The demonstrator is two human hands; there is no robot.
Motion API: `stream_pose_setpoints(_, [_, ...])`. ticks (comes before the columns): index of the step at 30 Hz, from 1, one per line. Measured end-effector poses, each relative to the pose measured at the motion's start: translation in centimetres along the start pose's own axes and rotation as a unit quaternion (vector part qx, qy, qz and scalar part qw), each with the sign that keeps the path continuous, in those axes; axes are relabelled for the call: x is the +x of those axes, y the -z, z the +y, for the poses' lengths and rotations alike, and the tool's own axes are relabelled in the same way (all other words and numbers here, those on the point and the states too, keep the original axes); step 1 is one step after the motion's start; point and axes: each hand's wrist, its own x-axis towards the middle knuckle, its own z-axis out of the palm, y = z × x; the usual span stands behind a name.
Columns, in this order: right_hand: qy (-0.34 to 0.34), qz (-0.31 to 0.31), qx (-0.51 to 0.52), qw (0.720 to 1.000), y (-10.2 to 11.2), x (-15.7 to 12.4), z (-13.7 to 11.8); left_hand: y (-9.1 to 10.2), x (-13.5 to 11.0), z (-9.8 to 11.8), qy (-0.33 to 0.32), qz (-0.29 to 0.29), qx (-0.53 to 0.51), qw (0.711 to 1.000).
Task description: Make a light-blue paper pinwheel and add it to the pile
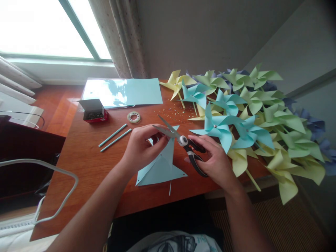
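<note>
My right hand (pixel 214 157) grips black-and-white scissors (pixel 183 140), fingers in the handles. The blades are apart and point up and left, over my left fingertips. My left hand (pixel 147 143) is closed in a pinch at the edge of a light blue paper (pixel 157 171); its fingers partly cover the spot. The paper is cut into pointed flaps, with small holes near some corners. A thin pale strip (pixel 170 187) sticks out below its lower edge.
Pinwheels (pixel 215 126) in blue, yellow, green and purple crowd the right side. On the left lie two blue sticks (pixel 112 135), a tape roll (pixel 133 117) and an open red box (pixel 96 113). Blue sheets (pixel 144 91) lie behind. Tiny bits (pixel 178 113) are scattered mid-table. A white cable (pixel 73 175) loops at left.
</note>
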Motion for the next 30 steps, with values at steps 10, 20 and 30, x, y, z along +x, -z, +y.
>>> stream_pose_setpoints(10, [-0.039,0.019,0.055,0.998,-0.9,0.1,0.2,-0.1,0.1,0.3,0.016,0.004,-0.004,1.0])
stream_pose_setpoints(20, [-0.143,-0.064,0.229,0.961,-0.9,0.9,-0.6,-0.1,0.2,-0.1,0.068,0.019,-0.048,0.996])
stream_pose_setpoints(30, [-0.176,-0.033,0.281,0.943,-0.7,1.3,-0.6,0.2,0.2,0.1,0.081,0.018,-0.085,0.993])
